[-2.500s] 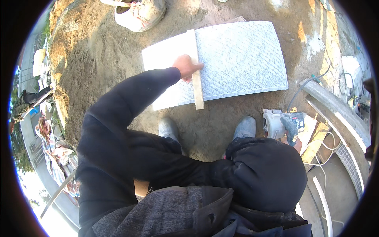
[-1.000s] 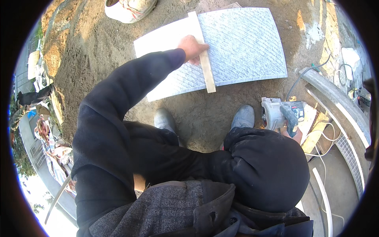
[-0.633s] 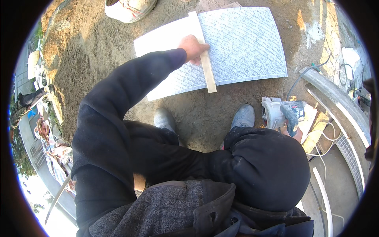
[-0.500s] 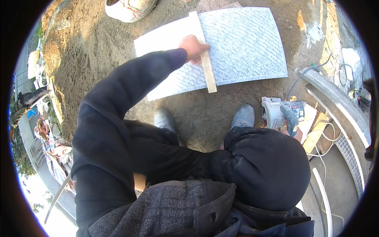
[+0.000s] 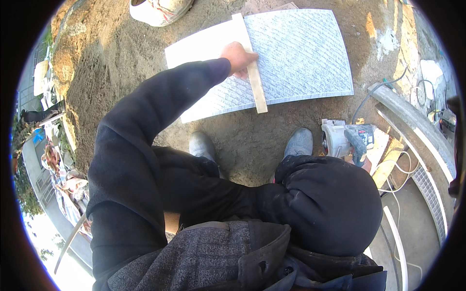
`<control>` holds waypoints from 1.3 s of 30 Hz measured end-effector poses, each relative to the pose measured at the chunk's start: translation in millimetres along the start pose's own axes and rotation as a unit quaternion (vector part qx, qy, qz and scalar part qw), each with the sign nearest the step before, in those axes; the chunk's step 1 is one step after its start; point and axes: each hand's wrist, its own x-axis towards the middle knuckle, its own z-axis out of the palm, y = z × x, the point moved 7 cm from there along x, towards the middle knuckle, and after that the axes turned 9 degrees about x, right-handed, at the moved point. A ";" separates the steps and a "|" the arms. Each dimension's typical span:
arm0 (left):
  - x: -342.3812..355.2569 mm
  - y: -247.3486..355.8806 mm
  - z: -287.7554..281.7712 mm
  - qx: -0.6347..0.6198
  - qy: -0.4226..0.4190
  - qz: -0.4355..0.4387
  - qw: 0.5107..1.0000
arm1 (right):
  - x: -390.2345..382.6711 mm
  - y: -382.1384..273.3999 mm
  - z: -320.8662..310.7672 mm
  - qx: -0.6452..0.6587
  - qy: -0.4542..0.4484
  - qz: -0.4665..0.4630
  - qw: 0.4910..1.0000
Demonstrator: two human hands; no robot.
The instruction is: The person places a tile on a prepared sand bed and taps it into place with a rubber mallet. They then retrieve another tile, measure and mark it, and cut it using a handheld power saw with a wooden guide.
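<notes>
A pale speckled stone slab [image 5: 301,53] lies on the gritty ground ahead of my feet. Across it runs a narrow wooden batten [image 5: 258,89], overhanging the near edge. My left hand [image 5: 238,57] is closed around the batten near its middle, knuckles up, pressing it against the slab. To the right of my right boot sits a handheld stone cutter [image 5: 359,140] with a pale guard and blue-grey body. Bits of my right hand [image 5: 367,165] show at the cutter's handle; most of it is hidden behind my dark-clothed knee.
A dirty white bucket or sack [image 5: 162,12] stands beyond the slab. Curved stone pieces [image 5: 412,123] lie at the right, beside a loose cable [image 5: 357,110] and a white pipe [image 5: 397,242]. Crumpled cloth [image 5: 70,189] lies at the far left. My boots [image 5: 298,143] flank the near ground.
The batten's near end has shifted very slightly to the right on the slab. Less of my right hand's skin shows beside the cutter. The slab has stayed put.
</notes>
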 end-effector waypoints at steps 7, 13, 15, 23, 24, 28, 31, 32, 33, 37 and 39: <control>0.7 -0.1 0.8 -0.001 -0.004 -0.004 1.000 | 14.5 -5.4 -2.3 0.001 0.006 0.010 1.000; 2.7 -1.1 0.8 0.007 0.000 0.003 1.000 | 27.4 -8.7 -7.2 0.009 0.012 -0.006 1.000; 2.5 -1.5 1.3 0.001 0.000 0.006 1.000 | 24.7 -7.9 -7.4 0.010 0.011 -0.010 1.000; -8.9 3.1 -4.1 0.012 -0.005 -0.004 1.000 | 20.7 -18.5 0.7 0.027 0.019 -0.037 0.999; -10.9 2.9 -8.4 0.041 0.001 0.000 0.999 | 20.1 -20.8 1.2 0.031 0.021 -0.042 0.998; -21.0 -1.8 -31.7 0.210 0.082 0.075 0.971 | 12.6 -22.3 4.9 0.055 0.011 -0.040 0.998; -26.9 -8.4 -38.5 0.318 0.143 0.176 0.921 | 0.4 -13.8 7.6 0.035 0.007 -0.025 0.999; -29.2 -9.6 -39.0 0.342 0.165 0.221 0.898 | -2.5 -11.0 7.7 0.030 0.005 -0.022 0.999; -31.4 -11.6 -37.2 0.370 0.177 0.263 0.874 | -8.1 -6.9 8.7 0.026 0.005 -0.018 1.000; -25.4 -24.7 -30.3 0.402 0.156 0.313 0.846 | -23.7 5.3 11.0 0.016 0.004 -0.005 1.000; -21.9 -27.0 -28.7 0.396 0.151 0.313 0.850 | -30.0 9.3 12.3 0.013 0.001 -0.001 1.000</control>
